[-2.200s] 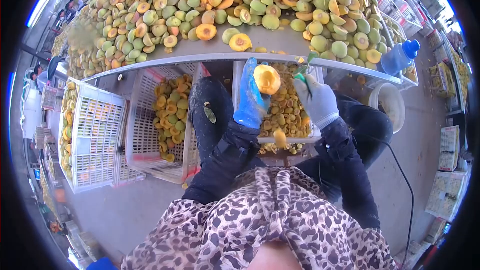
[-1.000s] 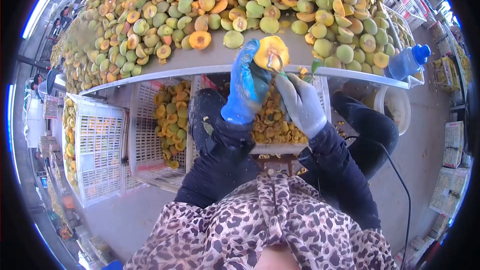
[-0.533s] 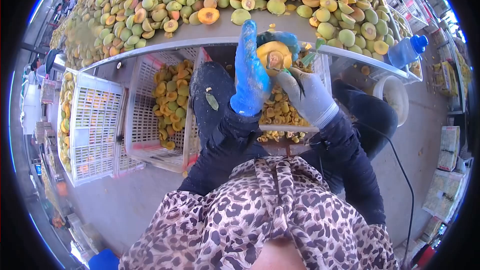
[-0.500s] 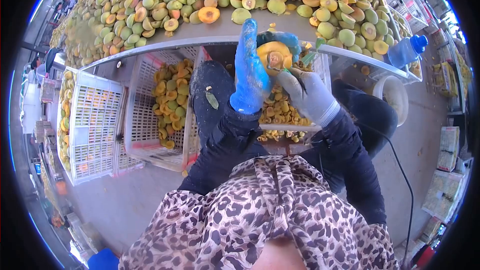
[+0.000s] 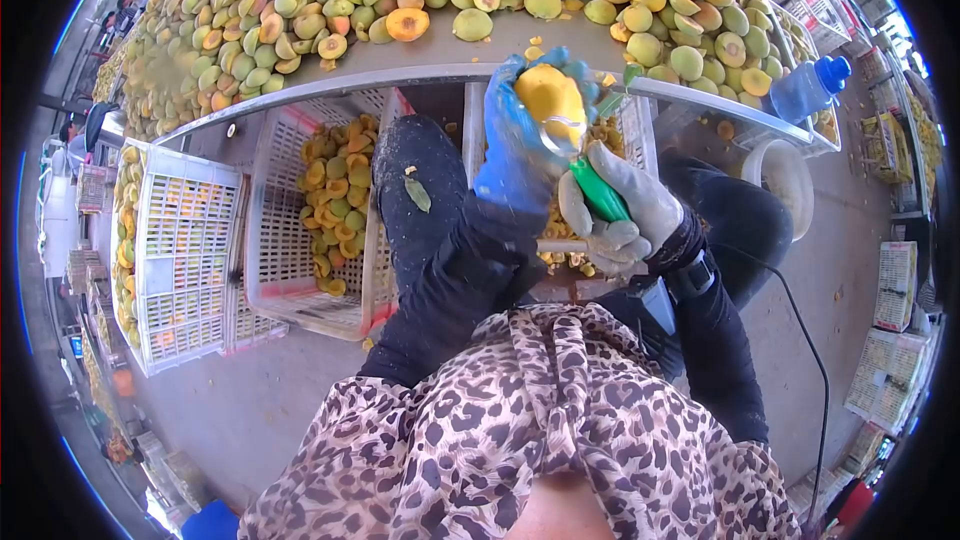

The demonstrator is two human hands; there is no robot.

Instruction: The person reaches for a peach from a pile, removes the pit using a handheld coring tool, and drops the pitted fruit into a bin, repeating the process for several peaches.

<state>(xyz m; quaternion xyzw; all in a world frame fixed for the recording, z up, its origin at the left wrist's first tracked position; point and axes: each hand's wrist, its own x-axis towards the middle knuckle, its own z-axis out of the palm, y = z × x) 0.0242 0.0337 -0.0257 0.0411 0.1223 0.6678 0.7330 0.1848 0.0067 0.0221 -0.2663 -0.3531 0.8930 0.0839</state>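
Observation:
My left hand point(image 5: 510, 130), in a blue glove, cups a yellow peach half point(image 5: 550, 97), its cut face turned toward me. In a pale grey glove, my right hand point(image 5: 628, 205) is closed round the green handle of a pitting knife point(image 5: 599, 190). The knife's curved metal end touches the lower part of the cut face. Both hands are above a white crate point(image 5: 642, 130) that holds yellow fruit pieces, partly hidden by my hands and sleeves.
A steel table point(image 5: 440, 48) bears a heap of peach halves. On the left, a white crate point(image 5: 262, 240) holds more halves, beside another crate point(image 5: 185, 260). A blue-capped bottle point(image 5: 800, 92), a white bucket point(image 5: 785, 175) and a black cable point(image 5: 805, 340) are on the right.
My right hand has turned and lowered, so the green handle now shows. The peach half has tilted and moved slightly up; the brown stone area visible before no longer shows.

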